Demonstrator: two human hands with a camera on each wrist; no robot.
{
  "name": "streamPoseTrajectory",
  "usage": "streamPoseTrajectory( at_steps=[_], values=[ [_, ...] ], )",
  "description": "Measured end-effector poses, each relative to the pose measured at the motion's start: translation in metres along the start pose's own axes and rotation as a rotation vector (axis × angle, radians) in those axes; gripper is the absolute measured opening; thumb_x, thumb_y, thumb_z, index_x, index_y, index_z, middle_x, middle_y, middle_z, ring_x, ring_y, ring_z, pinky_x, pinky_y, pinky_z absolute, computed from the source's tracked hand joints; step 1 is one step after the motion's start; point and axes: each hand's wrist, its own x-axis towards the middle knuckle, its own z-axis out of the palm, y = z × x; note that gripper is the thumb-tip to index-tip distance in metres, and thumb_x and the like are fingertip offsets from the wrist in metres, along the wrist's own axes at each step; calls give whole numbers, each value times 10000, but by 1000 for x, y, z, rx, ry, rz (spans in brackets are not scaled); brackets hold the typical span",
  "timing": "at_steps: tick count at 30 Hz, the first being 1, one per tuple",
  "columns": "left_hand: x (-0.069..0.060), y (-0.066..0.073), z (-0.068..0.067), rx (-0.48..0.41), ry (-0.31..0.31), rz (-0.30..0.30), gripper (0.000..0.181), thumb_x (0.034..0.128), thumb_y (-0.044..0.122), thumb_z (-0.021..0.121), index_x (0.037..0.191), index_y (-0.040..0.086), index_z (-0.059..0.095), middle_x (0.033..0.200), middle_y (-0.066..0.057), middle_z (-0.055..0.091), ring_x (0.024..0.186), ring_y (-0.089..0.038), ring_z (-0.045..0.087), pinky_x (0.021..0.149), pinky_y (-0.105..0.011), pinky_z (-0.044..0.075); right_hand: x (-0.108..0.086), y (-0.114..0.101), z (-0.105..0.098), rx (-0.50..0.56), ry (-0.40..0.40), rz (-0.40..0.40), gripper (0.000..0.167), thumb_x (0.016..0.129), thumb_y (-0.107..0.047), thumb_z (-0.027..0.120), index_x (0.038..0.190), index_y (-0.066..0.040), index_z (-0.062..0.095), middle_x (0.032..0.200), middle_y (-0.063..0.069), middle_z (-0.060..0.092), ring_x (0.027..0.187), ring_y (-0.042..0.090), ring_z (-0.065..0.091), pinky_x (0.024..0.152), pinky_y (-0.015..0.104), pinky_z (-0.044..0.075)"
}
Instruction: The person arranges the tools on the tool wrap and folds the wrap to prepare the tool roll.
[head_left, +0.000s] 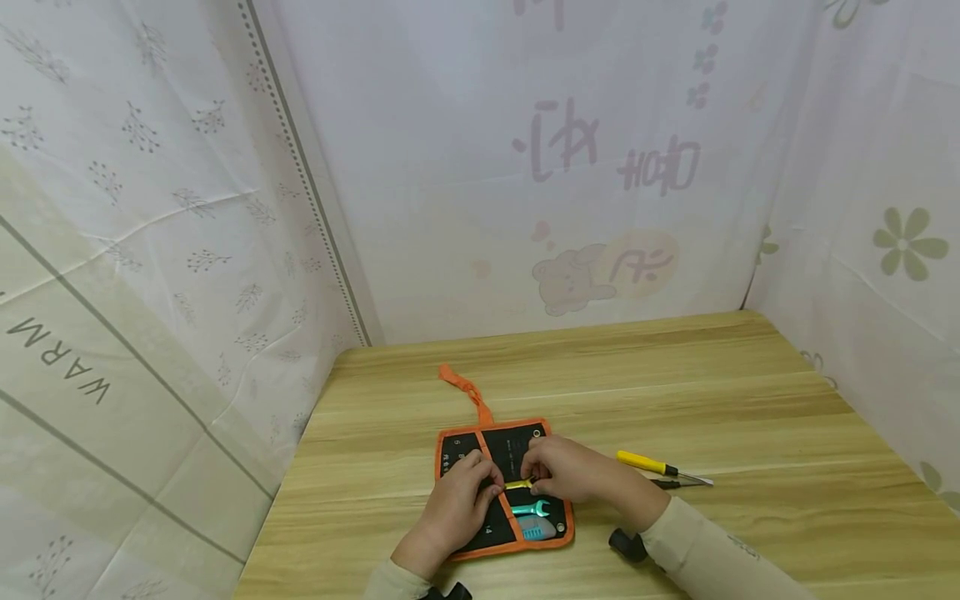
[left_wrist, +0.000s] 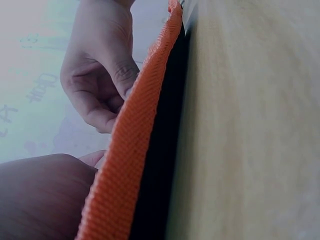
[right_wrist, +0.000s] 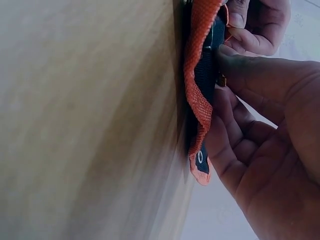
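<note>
A black tool pouch with orange trim (head_left: pixel 510 450) lies unfolded on the table. My left hand (head_left: pixel 461 504) rests over its left half, pinching the orange edge of the pocket between thumb and forefinger. From that pocket sticks out a small yellow open-end wrench (head_left: pixel 517 484), whose free end my right hand (head_left: pixel 573 471) pinches. In the right wrist view the wrench's end (right_wrist: pixel 222 80) shows under my right thumb. Below it, a teal wrench (head_left: pixel 531 508) and a grey-blue utility knife (head_left: pixel 537 527) sit in the same pocket, their lower parts hidden.
To the right lie a yellow-handled screwdriver (head_left: pixel 641 461) and a black-handled tool (head_left: pixel 666 483), partly behind my right forearm. An orange strap (head_left: pixel 468 387) extends from the pouch's far edge. Printed curtains (head_left: pixel 450 208) stand around the wooden table (head_left: pixel 637 375).
</note>
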Motion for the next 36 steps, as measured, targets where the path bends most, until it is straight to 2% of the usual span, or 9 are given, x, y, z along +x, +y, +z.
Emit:
streamPoseTrajectory(
  at_steps=[6,11,16,21,27,36],
  values=[
    [0,-2,2,-9,0,-7,99,998,238,738,978,292,657,960,158,487,843,-40,502,751,-269,485,-2,0,1,-22,8,-12,122,935,-159,821,1016,-230,764,901,-113,556,773,16,536,702,213,500],
    [-1,-2,2,-25,-8,-25,89,1001,246,735,975,297,667,966,160,498,862,-41,519,761,-278,491,-4,3,2,-22,16,8,143,933,-137,815,1038,-224,770,914,-128,567,788,25,550,728,229,506],
    [-1,-2,-1,-51,-28,-34,49,1018,286,711,987,249,702,973,143,516,849,-48,517,749,-277,483,-10,10,2,-30,49,13,178,937,-133,805,1081,-231,768,930,-142,574,794,22,545,733,229,503],
    [-1,2,-6,-29,-40,-47,18,1016,274,723,1001,282,716,994,146,547,881,-48,542,759,-282,496,-21,14,-3,2,75,35,176,943,-117,793,1081,-224,767,951,-149,595,820,30,560,741,250,513],
    [-1,5,-12,7,-67,-45,109,1000,229,750,1070,312,747,1031,151,580,945,-57,576,785,-293,515,-35,17,-12,50,103,57,192,951,-65,767,1099,-188,774,966,-108,607,838,14,576,756,268,535],
    [2,2,-25,2,-111,-17,179,985,179,765,1163,196,784,1011,99,581,796,-11,515,690,-237,486,-51,20,-22,82,160,50,184,953,-29,747,1107,-128,770,946,-83,604,838,48,573,737,271,534]
  ],
)
